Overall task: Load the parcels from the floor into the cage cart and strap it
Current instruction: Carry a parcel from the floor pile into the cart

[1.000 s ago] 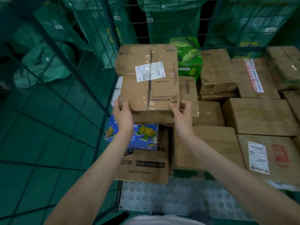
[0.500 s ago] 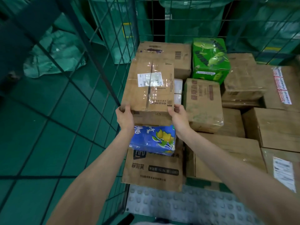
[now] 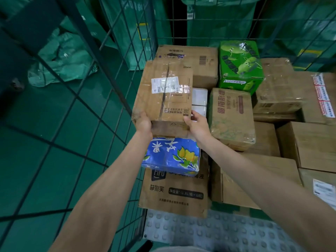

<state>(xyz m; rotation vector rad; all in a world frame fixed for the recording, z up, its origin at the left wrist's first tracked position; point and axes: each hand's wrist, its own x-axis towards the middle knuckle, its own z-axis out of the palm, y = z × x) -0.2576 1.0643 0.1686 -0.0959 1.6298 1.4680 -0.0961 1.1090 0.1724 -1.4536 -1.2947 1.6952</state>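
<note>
Fingertips of left hand point(image 3: 143, 122) tucked out of sight behind held box point(image 3: 163, 95). White parcel point(image 3: 199, 100) mostly hidden behind it. Labelled carton point(image 3: 321, 186) sliced by right edge. Label print too small to read.
</note>
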